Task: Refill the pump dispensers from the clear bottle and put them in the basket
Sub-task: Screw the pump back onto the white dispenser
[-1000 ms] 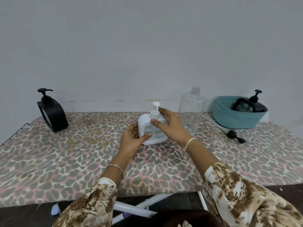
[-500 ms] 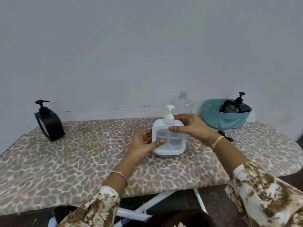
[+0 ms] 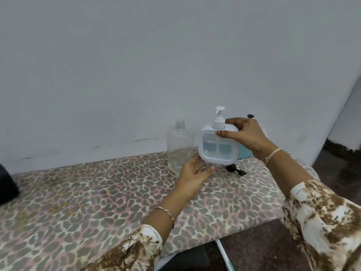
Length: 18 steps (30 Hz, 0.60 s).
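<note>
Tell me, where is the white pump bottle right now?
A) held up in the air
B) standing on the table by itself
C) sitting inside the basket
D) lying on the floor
A: the right hand grips the top of the white pump bottle, whose bottom is clear of the table.

Left hand [image 3: 193, 173]: left thumbnail [image 3: 212, 168] painted reddish-pink.
Just behind the hand, at the wrist: thin gold-toned chain bracelet [image 3: 169, 214].
Further back: left sleeve [image 3: 127, 251], long, white cloth with mottled brown blotches.

Right hand [image 3: 247, 136]: right thumbnail [image 3: 217, 132] with a similar reddish tint.
At its wrist: pale cream band [image 3: 273, 155].
Behind that: right sleeve [image 3: 322, 222], same white-and-brown blotched cloth, loose-cut.
</note>
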Tool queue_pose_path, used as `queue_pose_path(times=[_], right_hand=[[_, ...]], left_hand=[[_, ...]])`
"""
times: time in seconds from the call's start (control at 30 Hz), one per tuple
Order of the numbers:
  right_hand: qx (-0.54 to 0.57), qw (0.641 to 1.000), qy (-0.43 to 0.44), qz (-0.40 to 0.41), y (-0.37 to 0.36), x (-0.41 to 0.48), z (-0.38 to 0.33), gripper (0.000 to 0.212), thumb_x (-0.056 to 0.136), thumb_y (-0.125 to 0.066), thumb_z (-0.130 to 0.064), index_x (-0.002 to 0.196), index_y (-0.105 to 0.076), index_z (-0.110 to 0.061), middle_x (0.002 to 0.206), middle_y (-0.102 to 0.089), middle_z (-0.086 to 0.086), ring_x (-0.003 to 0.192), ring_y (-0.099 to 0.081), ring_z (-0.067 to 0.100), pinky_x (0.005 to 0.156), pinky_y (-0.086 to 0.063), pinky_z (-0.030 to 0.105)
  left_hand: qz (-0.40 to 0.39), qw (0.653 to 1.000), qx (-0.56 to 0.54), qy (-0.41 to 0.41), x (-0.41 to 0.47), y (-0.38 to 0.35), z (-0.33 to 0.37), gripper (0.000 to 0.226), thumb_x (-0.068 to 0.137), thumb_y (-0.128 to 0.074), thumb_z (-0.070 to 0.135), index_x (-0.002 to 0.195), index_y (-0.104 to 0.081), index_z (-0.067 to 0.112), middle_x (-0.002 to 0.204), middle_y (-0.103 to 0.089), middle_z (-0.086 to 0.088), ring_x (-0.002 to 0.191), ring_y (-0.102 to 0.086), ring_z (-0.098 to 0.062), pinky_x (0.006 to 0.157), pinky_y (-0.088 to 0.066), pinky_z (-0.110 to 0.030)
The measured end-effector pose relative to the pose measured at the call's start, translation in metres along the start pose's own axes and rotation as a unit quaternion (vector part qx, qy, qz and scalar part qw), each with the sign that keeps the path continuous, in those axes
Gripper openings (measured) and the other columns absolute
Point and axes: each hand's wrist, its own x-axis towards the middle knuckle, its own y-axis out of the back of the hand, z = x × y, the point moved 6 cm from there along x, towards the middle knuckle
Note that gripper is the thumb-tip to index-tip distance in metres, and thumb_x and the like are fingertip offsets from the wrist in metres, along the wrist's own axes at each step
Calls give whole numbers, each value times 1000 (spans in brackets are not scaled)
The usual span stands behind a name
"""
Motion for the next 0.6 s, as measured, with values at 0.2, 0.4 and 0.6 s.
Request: queue_pose_path(times=[0.2, 0.4, 0.6], right_hand=[[6, 989, -6, 151, 41, 48, 12, 43, 57, -91, -31, 93, -71, -22, 94, -72, -5, 80, -68, 7, 66, -57, 24], [-24, 966, -47, 253, 53, 77, 48, 55, 55, -87, -40, 103, -68, -20, 98, -69, -6, 90, -66, 13, 77, -56, 31], [-33, 946, -78, 313, 58, 88, 76, 57, 55, -83, -47, 104, -67, -23, 99, -69, -8, 89, -64, 12, 71, -52, 26]], left_hand=[[-24, 996, 82, 2, 47, -23, -2, 70, 88, -67, 8, 147, -29, 7, 153, -35, -2, 137, -35, -8, 100, -30, -9], [-15, 987, 159, -5, 91, -32, -14, 68, 86, -70, 13, 146, -37, 9, 149, -42, -3, 137, -39, -13, 112, -30, -24], [4, 979, 201, -20, 123, -34, -19, 61, 85, -72, 18, 140, -45, 13, 131, -56, 4, 111, -45, 1, 86, -33, -4]])
